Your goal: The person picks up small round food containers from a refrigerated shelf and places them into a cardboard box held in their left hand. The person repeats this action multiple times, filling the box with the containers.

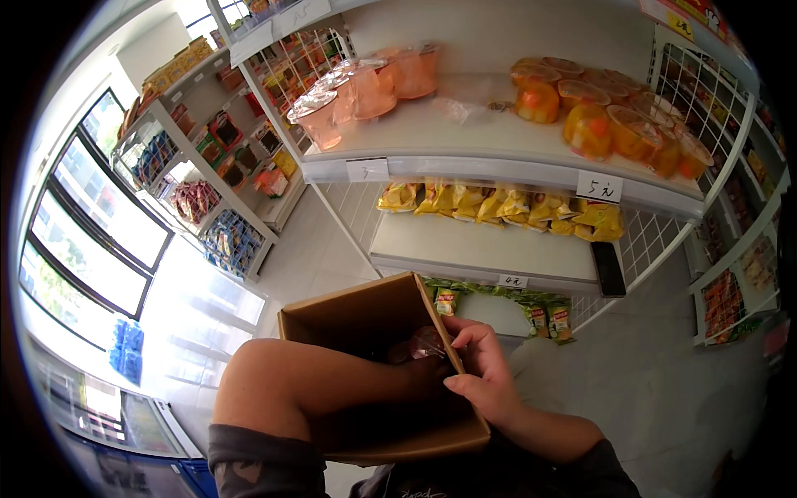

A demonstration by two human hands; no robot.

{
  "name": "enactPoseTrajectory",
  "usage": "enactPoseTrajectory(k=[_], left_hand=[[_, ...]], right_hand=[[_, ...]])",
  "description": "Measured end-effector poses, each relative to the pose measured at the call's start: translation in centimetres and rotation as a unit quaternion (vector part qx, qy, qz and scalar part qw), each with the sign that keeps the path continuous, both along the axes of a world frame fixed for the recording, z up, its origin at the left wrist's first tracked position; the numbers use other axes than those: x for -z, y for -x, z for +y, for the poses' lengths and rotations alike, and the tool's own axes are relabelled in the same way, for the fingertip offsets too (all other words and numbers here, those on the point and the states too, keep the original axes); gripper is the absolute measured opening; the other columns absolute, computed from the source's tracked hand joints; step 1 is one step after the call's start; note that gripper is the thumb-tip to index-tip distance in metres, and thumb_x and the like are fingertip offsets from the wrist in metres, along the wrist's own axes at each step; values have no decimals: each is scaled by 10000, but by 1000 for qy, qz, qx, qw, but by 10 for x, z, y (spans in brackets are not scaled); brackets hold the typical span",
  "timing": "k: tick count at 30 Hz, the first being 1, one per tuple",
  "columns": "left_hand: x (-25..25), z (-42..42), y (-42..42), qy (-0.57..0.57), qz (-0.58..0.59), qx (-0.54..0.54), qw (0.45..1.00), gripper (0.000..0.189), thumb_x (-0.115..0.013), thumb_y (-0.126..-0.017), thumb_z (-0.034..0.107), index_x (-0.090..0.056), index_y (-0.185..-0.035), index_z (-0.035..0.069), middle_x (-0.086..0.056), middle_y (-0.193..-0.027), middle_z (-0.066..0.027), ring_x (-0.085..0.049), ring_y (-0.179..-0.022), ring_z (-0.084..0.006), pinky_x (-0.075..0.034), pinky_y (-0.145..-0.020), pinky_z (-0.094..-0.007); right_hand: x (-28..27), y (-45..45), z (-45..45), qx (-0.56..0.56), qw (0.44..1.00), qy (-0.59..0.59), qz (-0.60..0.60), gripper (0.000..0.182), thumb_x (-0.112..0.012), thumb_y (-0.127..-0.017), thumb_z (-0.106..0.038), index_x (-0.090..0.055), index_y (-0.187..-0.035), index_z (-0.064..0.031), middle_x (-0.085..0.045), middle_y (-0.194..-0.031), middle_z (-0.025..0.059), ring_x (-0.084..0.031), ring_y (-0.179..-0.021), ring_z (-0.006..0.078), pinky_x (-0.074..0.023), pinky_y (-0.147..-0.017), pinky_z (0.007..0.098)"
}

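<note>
A brown cardboard box [367, 305], tilted with its opening towards me, lies in front of my body. My left hand [429, 373] is inside it, dim in shadow, at a clear plastic-wrapped item [426, 342]; its fingers are partly hidden. With thumb and fingers, my right hand [485, 373] grips the box's right edge. On the shelf [473, 137] above, clear-lidded pink cups [373, 87] stand at the left and cups of orange and yellow contents [629, 127] at the right.
Below, yellow snack bags [510, 205] line a shelf, with a black phone [607, 267] at its right front corner. Green snack bags [548, 320] lie on the lowest shelf. White wire side panels [657, 236] bound the rack. More stocked shelves [218, 149] stand left, near large windows [93, 211].
</note>
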State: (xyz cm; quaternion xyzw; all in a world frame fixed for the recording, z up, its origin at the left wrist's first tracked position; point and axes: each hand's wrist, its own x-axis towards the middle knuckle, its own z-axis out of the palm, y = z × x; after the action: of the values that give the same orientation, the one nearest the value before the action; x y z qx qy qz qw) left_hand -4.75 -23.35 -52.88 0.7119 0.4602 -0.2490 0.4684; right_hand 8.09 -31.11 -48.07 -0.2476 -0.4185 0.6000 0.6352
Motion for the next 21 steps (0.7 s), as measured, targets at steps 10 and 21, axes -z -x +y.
enactPoseTrajectory(k=[10, 21], left_hand=[[-17, -5, -32, -184, 354, 517, 758, 487, -528, -905, 136, -482, -1381, 44, -533, -1359, -122, -481, -1305, -220, -414, -1052, -323], [-82, 71, -18, -85, -11, 513, 854, 373, -600, -919, 171, -627, -1277, 71, -680, -1201, -149, -631, -1139, -288, -500, -950, -374]], right_hand=[[2, -1, 2, -12, 1000, -3, 3, 485, -624, -801, 66, -410, -1201, -104, -323, -1515, 149, -399, -1331, 205, -306, -1121, 362], [-3, -14, 1, 10, 999, 20, 37, 479, -568, -794, 103, -399, -1194, -99, -337, -1516, 146, -398, -1359, 237, -329, -1134, 404]])
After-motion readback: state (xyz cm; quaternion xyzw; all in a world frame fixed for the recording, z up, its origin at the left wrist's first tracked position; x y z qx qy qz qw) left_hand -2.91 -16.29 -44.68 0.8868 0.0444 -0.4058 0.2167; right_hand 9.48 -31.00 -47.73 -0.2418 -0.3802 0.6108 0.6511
